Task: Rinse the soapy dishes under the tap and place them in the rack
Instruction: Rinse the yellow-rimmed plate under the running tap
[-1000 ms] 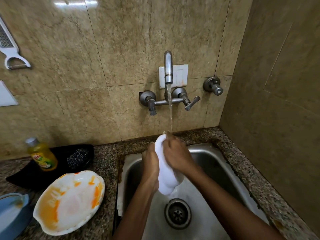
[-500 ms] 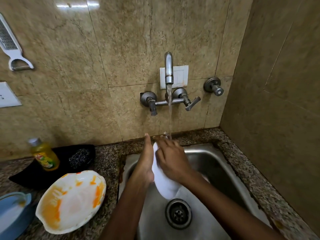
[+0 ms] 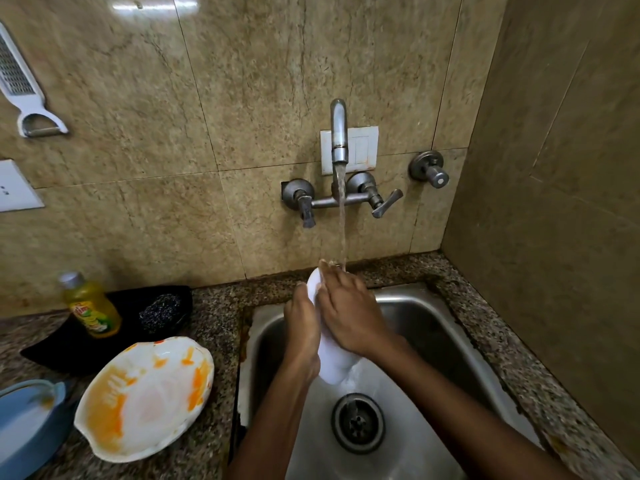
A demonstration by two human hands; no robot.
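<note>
Both hands, left hand [image 3: 302, 336] and right hand [image 3: 349, 315], clasp the white dish [image 3: 333, 365] on edge under the tap [image 3: 339, 133]; wet, rigid and likely slippery and breakable, it is best gripped at opposite rims.

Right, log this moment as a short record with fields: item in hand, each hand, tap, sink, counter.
item in hand: white dish, held on edge over the sink under the stream
left hand: holds the dish from its left side
right hand: lies over the dish's right face, fingertips near the falling water
tap: running, the stream lands at the dish's top edge
sink: steel, drain uncovered
counter: orange-smeared white plate, yellow soap bottle, black tray with a scrubber, blue dish
rack: not in view
</note>
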